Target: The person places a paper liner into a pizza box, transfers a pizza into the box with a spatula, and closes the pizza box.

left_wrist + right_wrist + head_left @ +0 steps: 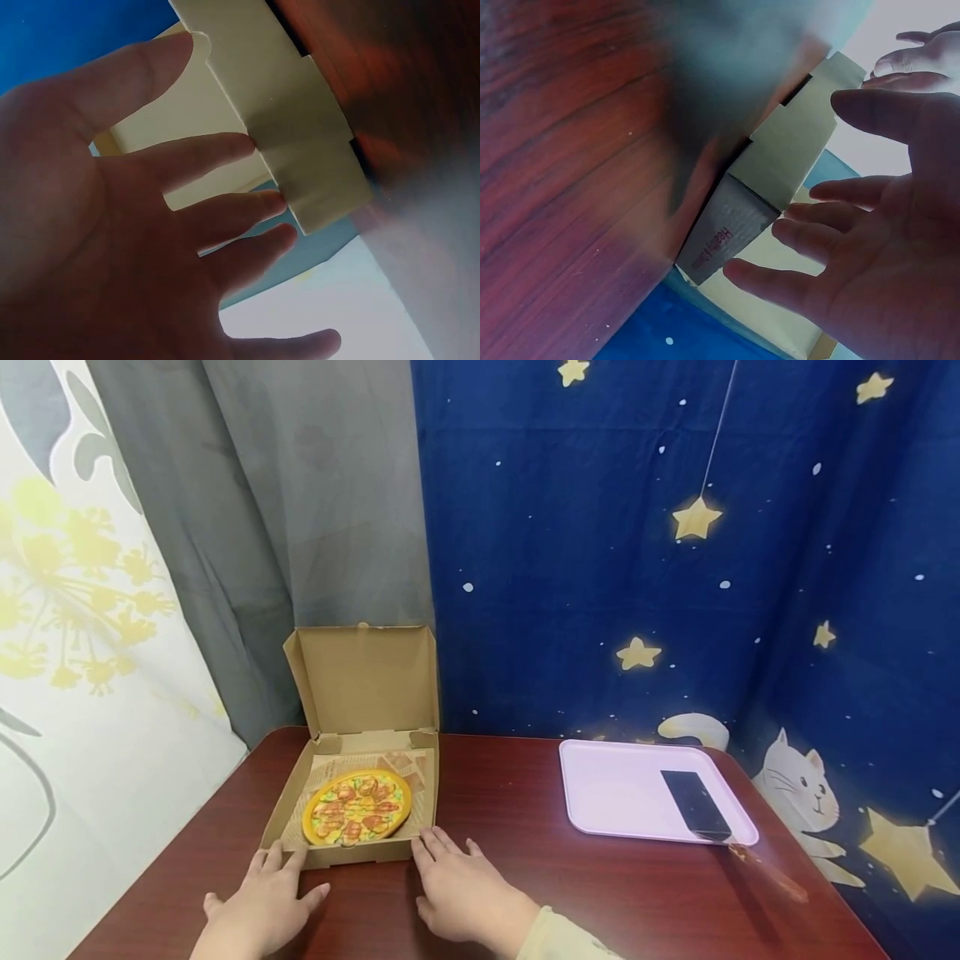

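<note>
Red-brown, the table (502, 902) is topped by a cardboard box (360, 854), its lid (372, 681) raised. Inside, a round pizza (357, 807) is laid on paper (412, 762). The box's front corners are touched by the left hand (262, 902) and right hand (461, 892), fingers spread, nothing gripped. The box is probably being straightened; a soft, even push seems needed next.

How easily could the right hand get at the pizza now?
Probably yes: the right hand is at the box, its lid stands open, and the pizza lies uncovered behind a low front wall.
</note>
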Available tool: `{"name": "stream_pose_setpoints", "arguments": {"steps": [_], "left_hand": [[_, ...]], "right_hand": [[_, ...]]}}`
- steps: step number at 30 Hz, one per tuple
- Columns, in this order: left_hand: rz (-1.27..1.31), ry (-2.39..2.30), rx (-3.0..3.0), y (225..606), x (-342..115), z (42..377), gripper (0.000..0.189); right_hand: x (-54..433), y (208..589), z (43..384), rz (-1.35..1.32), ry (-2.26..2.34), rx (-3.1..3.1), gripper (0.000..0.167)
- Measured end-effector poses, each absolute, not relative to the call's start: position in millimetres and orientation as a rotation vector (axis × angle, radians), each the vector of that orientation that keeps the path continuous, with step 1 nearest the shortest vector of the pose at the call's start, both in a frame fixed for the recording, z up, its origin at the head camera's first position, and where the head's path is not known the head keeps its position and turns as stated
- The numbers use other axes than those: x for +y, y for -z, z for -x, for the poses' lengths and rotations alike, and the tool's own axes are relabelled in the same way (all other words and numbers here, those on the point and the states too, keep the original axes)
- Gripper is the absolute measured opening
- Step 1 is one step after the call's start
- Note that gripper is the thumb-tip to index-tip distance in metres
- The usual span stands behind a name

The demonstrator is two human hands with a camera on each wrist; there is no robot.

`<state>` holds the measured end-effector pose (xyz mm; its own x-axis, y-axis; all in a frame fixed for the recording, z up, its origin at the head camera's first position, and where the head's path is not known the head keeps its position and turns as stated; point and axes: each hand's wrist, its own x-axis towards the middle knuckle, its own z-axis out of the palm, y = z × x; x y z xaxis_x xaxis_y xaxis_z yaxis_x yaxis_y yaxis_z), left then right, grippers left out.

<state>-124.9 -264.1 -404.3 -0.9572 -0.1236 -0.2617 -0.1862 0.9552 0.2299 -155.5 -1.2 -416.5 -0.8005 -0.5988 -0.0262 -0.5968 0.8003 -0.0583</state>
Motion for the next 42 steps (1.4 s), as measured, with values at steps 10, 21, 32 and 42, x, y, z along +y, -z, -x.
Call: {"name": "stream_pose_setpoints", "arguments": {"steps": [10,21,32,42], "left_hand": [[0.237,-0.368,2.835,412.5,-274.8,134.6,0.097],[0.186,-0.390,2.882,408.3,-275.1,143.3,0.092],[0.217,-0.320,2.894,404.6,-260.7,137.3,0.076],[0.220,-0.298,2.912,400.0,-256.7,134.4,0.072]], "right_hand": [[-10.9,417.0,163.2,0.979,0.015,2.924,0.080],[-8.9,417.5,167.8,0.961,0.025,2.978,0.068],[-13.2,415.5,155.5,0.853,-0.005,2.995,0.062],[-18.2,413.9,151.9,0.876,-0.161,3.060,0.055]]}}
